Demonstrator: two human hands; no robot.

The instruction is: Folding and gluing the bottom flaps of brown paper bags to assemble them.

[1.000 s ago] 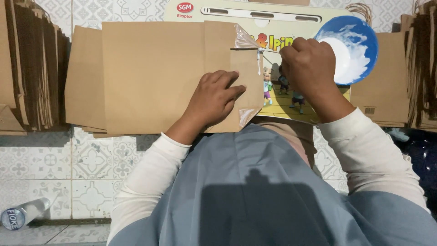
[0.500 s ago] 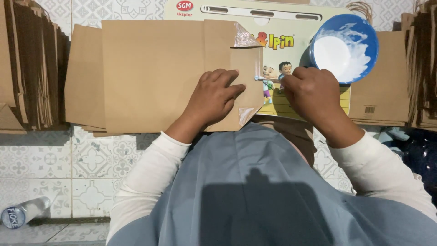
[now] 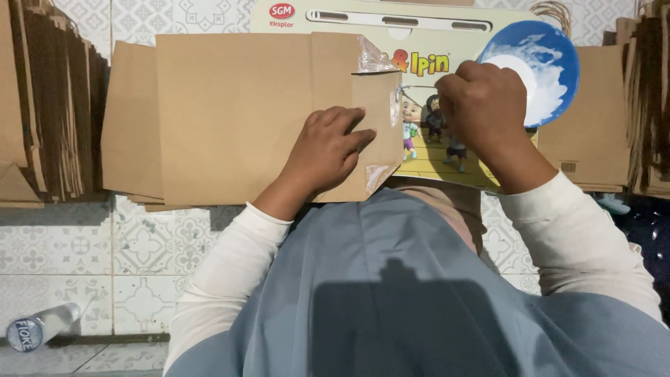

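Gluing a flap, by the look of it: pressing the brown paper sheet (image 3: 230, 119) flat to the floor with the left hand (image 3: 328, 155), palm down and fingers spread, grip apart and clamped on nothing. Holding the right hand (image 3: 481, 105) just beyond the sheet's right edge, beside the blue bowl (image 3: 558, 49), fingers bunched together; cannot tell what, if anything, sits between the fingertips. Thin pale thread, likely paste, strung from that hand towards the folded flap (image 3: 377, 105).

Next move, as a judgement: calls for paste laid evenly along the flap's edge, then firm flat pressure from the left palm without shifting the sheet.

Matte, stiff kraft paper, creased into straight rectangular panels, wet and glossy at the flap's far corner (image 3: 375, 57) and near corner (image 3: 377, 174). Smooth round bowl, smeared inside with thick white paste. Underneath, a glossy printed cardboard sheet (image 3: 433, 157) with cartoon figures. Ribbed stacks of folded brown bags at far left (image 3: 42, 105) and far right (image 3: 649, 105). Patterned pale floor tiles (image 3: 139, 251); clear plastic bottle (image 3: 38, 328) lying near left
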